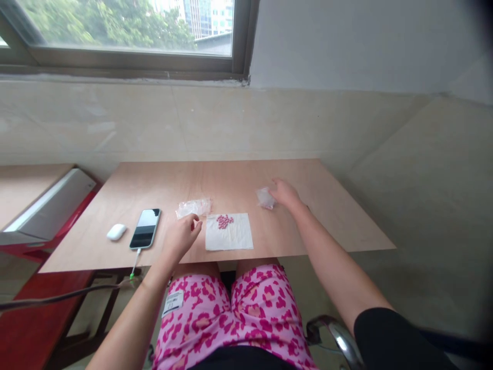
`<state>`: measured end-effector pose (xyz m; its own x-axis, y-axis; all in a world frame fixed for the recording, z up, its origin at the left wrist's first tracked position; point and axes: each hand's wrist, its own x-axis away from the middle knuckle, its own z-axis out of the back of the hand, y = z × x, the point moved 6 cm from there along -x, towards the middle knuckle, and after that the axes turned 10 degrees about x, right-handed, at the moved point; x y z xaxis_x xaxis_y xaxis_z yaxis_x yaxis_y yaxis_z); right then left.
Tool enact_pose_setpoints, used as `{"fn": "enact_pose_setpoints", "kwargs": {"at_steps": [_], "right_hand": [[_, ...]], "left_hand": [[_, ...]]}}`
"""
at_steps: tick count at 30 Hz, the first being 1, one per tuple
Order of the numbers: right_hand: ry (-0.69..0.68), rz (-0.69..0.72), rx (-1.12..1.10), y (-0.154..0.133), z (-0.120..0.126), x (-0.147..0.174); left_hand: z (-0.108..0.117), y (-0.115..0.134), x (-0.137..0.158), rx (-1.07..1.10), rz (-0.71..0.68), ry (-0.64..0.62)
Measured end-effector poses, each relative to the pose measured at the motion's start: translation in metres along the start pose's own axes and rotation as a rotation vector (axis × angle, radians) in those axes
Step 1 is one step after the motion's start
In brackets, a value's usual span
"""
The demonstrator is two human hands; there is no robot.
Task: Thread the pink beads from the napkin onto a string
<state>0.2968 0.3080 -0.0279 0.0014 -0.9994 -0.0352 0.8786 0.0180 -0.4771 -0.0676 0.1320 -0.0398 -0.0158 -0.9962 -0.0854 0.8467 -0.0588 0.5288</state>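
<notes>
Left hand (185, 235) curled, right hand (285, 193) at blurry clear bag (264, 198), both grips unclear

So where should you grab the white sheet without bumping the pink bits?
Probably pinch the white sheet by its near right corner, coming from the right: it lies flat, and the pink bits are bunched towards its far left, leaving that corner bare.
</notes>
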Motion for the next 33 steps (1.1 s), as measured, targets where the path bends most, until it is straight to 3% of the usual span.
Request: {"fn": "enact_pose_setpoints", "kwargs": {"at_steps": [4,8,13,17,21,27,33], "right_hand": [[-0.068,0.148,-0.099,-0.021,-0.027,0.044],[-0.172,0.295,-0.190,-0.043,-0.048,0.102],[-0.287,0.307,-0.295,-0.049,-0.057,0.148],[-0.319,0.297,-0.348,-0.058,-0.054,0.165],[-0.400,0.280,-0.464,-0.078,-0.061,0.176],[-0.328,0.292,-0.598,-0.102,-0.075,0.189],[-0.371,0.326,-0.545,-0.103,-0.097,0.204]], "left_hand": [[0.008,-0.028,-0.036,-0.103,0.011,0.092],[-0.003,-0.053,-0.068,-0.165,-0.046,0.012],[-0.006,-0.062,-0.077,-0.099,-0.031,-0.033],[0.011,-0.038,-0.059,-0.026,-0.121,0.029],[0.015,0.004,-0.024,0.056,-0.232,0.074],[-0.028,0.061,0.036,0.166,-0.343,-0.053],[-0.055,0.072,0.056,0.204,-0.341,-0.135]]}}
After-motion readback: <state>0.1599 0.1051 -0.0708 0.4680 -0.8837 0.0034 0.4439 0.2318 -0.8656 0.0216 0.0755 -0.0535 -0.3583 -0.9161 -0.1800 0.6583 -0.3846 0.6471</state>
